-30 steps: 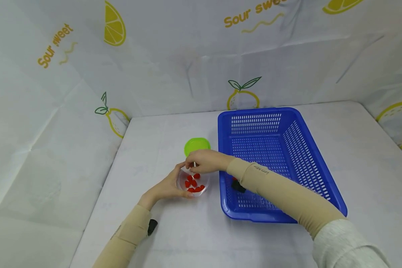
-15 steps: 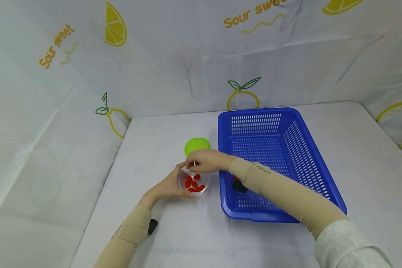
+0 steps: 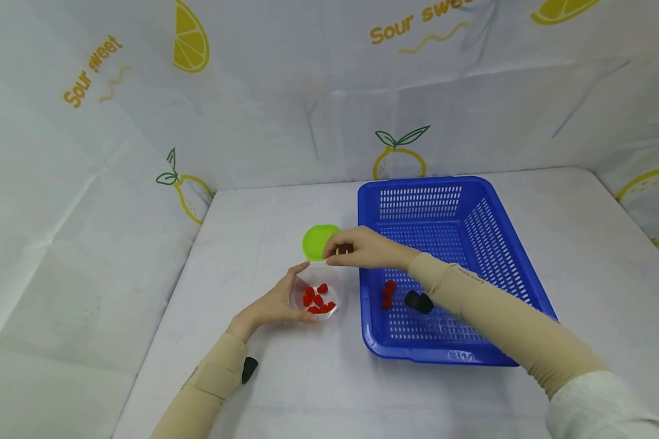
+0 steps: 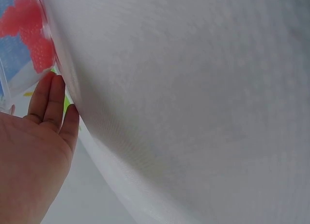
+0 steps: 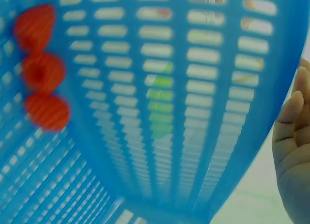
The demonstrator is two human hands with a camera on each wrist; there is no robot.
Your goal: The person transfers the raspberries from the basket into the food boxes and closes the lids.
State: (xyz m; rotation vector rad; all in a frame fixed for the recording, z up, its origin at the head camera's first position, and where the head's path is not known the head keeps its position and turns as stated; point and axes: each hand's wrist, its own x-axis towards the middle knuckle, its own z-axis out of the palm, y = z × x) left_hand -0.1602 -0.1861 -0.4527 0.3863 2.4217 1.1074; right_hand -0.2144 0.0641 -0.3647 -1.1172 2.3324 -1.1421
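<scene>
My left hand (image 3: 277, 302) holds the side of a small clear round plastic container (image 3: 335, 283), thumb in front and fingers behind. Several red raspberries (image 3: 317, 300) lie at the bottom of it. In the left wrist view, some raspberries (image 4: 36, 35) show through the wall above the fingers of my left hand (image 4: 38, 141). Its green lid (image 3: 320, 241) lies flipped back just behind. My right hand (image 3: 362, 248) hovers between the lid and the blue basket, fingers loosely bent, with nothing visible in them. Three raspberries (image 5: 43, 71) sit inside the basket, near its left wall.
The blue plastic basket (image 3: 369, 329) stands right of the container, with slotted walls and a raised rim under my right forearm. Dark wrist cameras (image 3: 419, 302) hang below the sleeves. A white lemon-print cloth (image 3: 285, 122) rises behind the table (image 3: 302, 378).
My right hand has lifted off the container's rim and moved right and back, uncovering the raspberries in the basket. My left hand and the container have stayed in place.
</scene>
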